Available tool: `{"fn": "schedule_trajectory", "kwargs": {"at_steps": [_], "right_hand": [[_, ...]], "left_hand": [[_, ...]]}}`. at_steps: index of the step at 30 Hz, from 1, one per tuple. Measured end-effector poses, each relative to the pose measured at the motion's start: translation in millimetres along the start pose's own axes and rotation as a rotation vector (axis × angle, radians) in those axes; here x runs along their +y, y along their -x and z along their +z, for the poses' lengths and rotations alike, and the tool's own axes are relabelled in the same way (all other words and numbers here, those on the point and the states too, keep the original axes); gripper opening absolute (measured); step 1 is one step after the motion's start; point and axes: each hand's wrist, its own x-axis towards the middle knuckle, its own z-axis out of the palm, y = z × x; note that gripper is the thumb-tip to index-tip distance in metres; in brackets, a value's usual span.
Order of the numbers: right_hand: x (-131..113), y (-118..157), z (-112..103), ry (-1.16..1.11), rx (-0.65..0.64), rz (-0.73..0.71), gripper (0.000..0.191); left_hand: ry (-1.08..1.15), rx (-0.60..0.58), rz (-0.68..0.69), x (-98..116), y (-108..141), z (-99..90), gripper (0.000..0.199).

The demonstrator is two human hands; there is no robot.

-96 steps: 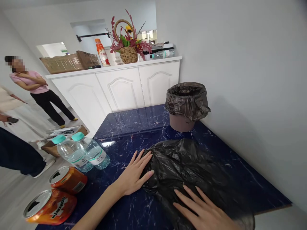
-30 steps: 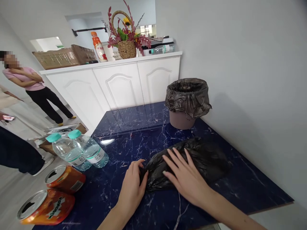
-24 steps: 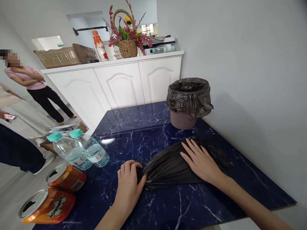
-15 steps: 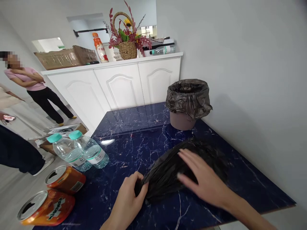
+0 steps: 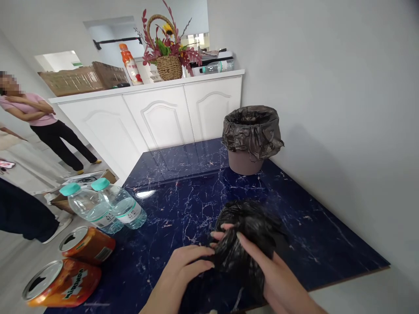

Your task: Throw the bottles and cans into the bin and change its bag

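Observation:
A black plastic bag [image 5: 247, 226] lies bunched up on the dark blue marbled tabletop [image 5: 183, 187]. My right hand [image 5: 266, 261] is curled round the bag, its fingertips showing at the bag's left side and the thumb across the top. At the bag's left edge is my left hand [image 5: 186, 266], thumb and fingers stretched toward it and a little apart. Its fingertips are at or touching the plastic. Part of the bag is smeared by motion, and my right palm is hidden.
A bin [image 5: 245, 161] lined with a black bag stands near the wall. On the left are two water bottles [image 5: 129, 209] and two orange soda cans [image 5: 72, 279]. Behind is a white cabinet [image 5: 160, 117] with a flower basket [image 5: 169, 67]. People stand at far left.
My right hand has moved left and gathered the spread bag into a smaller bunch. My left fingers have loosened from their pinch on its end. The view has shifted slightly.

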Motion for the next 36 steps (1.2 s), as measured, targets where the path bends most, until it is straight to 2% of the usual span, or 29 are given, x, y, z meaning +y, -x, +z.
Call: {"fn": "schedule_trajectory", "kwargs": {"at_steps": [1,3,5,8,10,13,15,16,18,20,22,25,30,36], "right_hand": [[-6,-6,-3,-0.034,0.027,0.06,0.059],[-13,-21,-14,-0.085,0.073,0.156,0.059],[-15,-37,-27,-0.097,0.081,0.185,0.057],[-15,-58,-48,-0.039,0.045,0.183,0.057],[-16,-66,-57,0.082,0.028,0.118,0.062],[-21,-63,-58,0.402,0.156,-0.096,0.073],[-27,-52,-50,0.718,0.277,-0.367,0.071],[-30,-43,-44,0.879,0.294,-0.527,0.066],[-32,-27,-30,1.152,0.198,-0.784,0.056],[-28,-16,-19,1.348,0.043,-0.866,0.057],[-17,-13,-16,1.487,-0.055,-0.83,0.061],[8,-20,-26,1.599,-0.105,-0.731,0.06],[36,-26,-52,1.625,-0.032,-0.64,0.063],[41,-17,-62,1.599,-0.001,-0.652,0.067]], "left_hand": [[-0.088,-0.008,0.043,3,-1,1.9,0.042],[-0.246,-0.1,0.106,9,-5,8.9,0.064],[-0.406,-0.198,0.136,14,-11,17.6,0.078],[-0.501,-0.232,0.113,13,-22,27.7,0.083],[-0.512,-0.223,0.109,9,-29,31.4,0.083],[-0.508,-0.221,0.116,3,-37,35.2,0.083],[-0.508,-0.244,0.113,0,-41,38.1,0.081],[-0.508,-0.257,0.11,-1,-43,39.7,0.08],[-0.502,-0.279,0.117,-1,-48,42.3,0.08],[-0.489,-0.284,0.131,1,-53,43.6,0.08],[-0.475,-0.285,0.148,4,-57,43.0,0.08],[-0.462,-0.308,0.154,3,-61,39.3,0.08],[-0.433,-0.307,0.151,-14,-64,31.5,0.077],[-0.416,-0.294,0.134,-30,-69,26.3,0.074]]}}
